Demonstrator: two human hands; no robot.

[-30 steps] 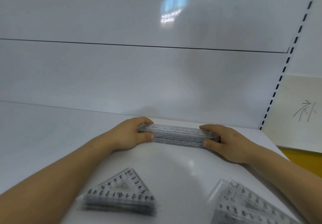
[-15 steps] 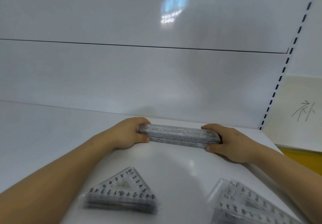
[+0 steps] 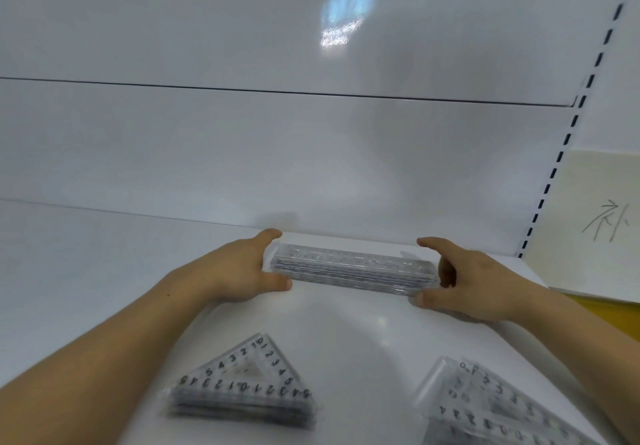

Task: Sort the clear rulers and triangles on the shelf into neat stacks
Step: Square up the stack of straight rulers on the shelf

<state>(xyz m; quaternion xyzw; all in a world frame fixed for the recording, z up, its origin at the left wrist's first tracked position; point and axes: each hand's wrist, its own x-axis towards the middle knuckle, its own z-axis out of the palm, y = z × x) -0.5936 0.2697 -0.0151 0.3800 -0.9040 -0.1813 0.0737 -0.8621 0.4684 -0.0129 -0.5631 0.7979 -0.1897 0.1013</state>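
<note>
Both hands have loosened off the ruler stack (image 3: 353, 269), fingers now spread. The white shelf (image 3: 104, 271) holds everything. The ruler stack lies flat near the back wall. Left triangle stack (image 3: 242, 389) and right triangle stack (image 3: 491, 410) (cropped) sit nearer. Left hand (image 3: 242, 271) and right hand (image 3: 474, 282) are apart, cupping the ruler stack's ends, not gripping.

right triangle stack (image 3: 491, 410) — cut by bottom edge | ruler stack (image 3: 353, 269) markings — unreadable blur
</note>
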